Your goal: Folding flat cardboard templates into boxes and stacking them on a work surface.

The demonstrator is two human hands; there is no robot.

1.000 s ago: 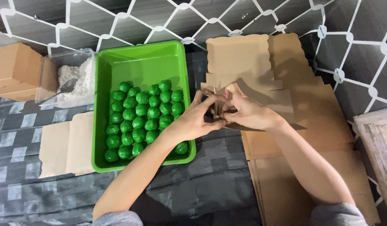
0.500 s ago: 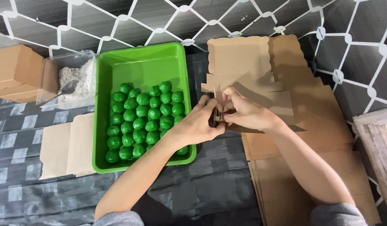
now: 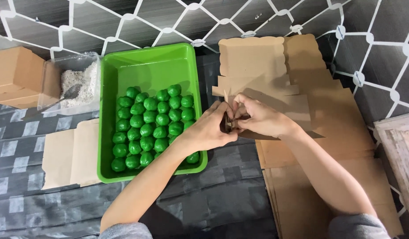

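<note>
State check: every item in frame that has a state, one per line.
Left hand: closed on the small cardboard piece.
Right hand: closed on the same piece.
Cardboard piece: pinched between both hands, partly folded.
Green tray: open, near half filled with green balls.
Clear tub: lidless, holds white powder and a spoon.
Cardboard sheets: flat, stacked.
Brown box: closed.

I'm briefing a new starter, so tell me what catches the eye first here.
The bright green tray left of centre stands out at once, its near half packed with rows of green balls. Just right of it, the left hand and right hand meet over a stack of flat brown cardboard cutouts, pinching a small folded cardboard piece between them.
</note>
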